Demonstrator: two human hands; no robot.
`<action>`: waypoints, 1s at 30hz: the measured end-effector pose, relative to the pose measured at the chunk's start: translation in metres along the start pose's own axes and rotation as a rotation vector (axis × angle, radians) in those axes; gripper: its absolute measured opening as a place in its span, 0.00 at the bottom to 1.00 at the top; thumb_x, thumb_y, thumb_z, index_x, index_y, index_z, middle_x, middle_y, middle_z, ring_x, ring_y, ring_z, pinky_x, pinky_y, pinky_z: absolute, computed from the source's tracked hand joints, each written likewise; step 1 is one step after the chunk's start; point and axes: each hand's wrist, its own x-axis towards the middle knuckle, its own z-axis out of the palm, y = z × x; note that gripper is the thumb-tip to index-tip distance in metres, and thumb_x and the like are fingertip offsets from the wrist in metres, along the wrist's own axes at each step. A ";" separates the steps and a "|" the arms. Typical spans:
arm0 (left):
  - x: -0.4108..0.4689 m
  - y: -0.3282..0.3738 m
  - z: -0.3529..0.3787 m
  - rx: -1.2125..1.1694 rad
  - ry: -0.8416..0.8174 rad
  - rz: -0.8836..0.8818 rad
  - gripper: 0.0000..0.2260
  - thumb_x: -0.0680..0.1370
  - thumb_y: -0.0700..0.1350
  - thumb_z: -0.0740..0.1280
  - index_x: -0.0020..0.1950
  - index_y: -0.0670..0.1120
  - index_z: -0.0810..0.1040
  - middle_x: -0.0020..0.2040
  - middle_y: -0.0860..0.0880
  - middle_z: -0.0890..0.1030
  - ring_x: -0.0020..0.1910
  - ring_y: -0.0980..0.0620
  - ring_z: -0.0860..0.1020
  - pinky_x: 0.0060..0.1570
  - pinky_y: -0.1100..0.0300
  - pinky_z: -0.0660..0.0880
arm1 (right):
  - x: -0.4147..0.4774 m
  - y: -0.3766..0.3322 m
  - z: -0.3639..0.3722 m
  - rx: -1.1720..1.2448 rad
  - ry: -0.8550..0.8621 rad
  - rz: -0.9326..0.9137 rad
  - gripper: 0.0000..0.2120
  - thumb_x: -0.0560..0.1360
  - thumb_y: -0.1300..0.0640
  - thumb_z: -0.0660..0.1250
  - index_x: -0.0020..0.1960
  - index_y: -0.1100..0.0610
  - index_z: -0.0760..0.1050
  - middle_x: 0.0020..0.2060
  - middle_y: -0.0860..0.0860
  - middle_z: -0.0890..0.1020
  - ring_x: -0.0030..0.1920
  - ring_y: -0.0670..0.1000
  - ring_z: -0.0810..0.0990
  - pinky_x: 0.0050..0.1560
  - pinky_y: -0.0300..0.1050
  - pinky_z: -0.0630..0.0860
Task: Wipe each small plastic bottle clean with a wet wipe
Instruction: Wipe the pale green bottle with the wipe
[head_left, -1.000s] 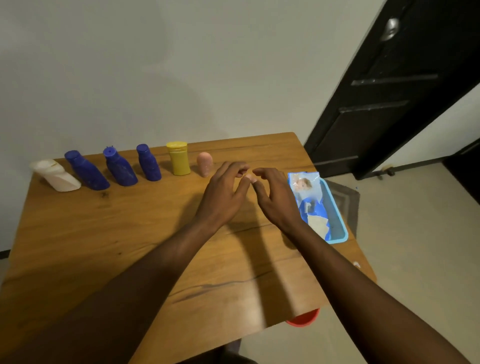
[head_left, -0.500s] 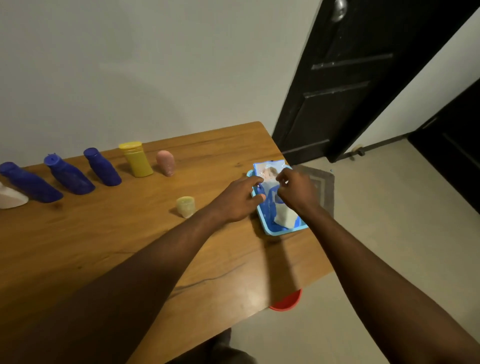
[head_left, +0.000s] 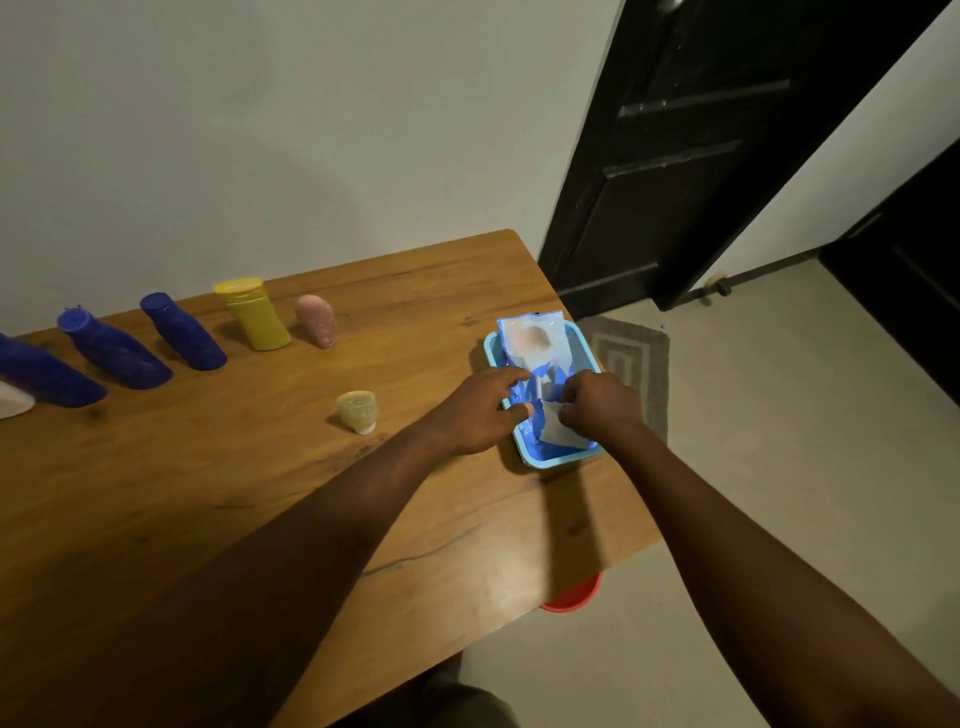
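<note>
Left hand (head_left: 478, 410) fingers lie spread on the wet wipe pack (head_left: 535, 343) in its blue tray (head_left: 550, 460), probably pinning it while right hand (head_left: 597, 405) fingers pinch a white wipe (head_left: 558, 431) to tug free; the small yellowish bottle (head_left: 357, 410) waits just left of them.

Bare forearms (head_left: 332, 525), bare left hand (head_left: 470, 415), right hand (head_left: 597, 410)
</note>
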 end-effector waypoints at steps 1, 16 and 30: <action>-0.001 0.001 -0.003 -0.023 0.014 -0.005 0.23 0.80 0.46 0.69 0.74 0.45 0.71 0.70 0.47 0.76 0.65 0.49 0.76 0.65 0.52 0.74 | 0.002 0.000 -0.001 0.057 0.016 0.009 0.08 0.75 0.54 0.69 0.51 0.53 0.84 0.46 0.52 0.84 0.47 0.52 0.82 0.41 0.43 0.74; -0.041 0.009 -0.066 -0.471 0.439 -0.088 0.08 0.78 0.38 0.70 0.57 0.44 0.82 0.51 0.51 0.84 0.48 0.65 0.82 0.52 0.68 0.77 | -0.039 -0.085 -0.065 1.017 0.014 -0.088 0.09 0.69 0.54 0.66 0.35 0.59 0.73 0.34 0.52 0.73 0.37 0.50 0.72 0.37 0.46 0.67; -0.122 -0.095 -0.095 -0.241 0.580 -0.396 0.30 0.72 0.39 0.76 0.73 0.48 0.71 0.69 0.48 0.74 0.68 0.52 0.73 0.62 0.59 0.71 | -0.033 -0.173 0.004 1.031 0.056 -0.264 0.11 0.72 0.67 0.74 0.40 0.51 0.81 0.35 0.45 0.83 0.38 0.45 0.79 0.41 0.43 0.76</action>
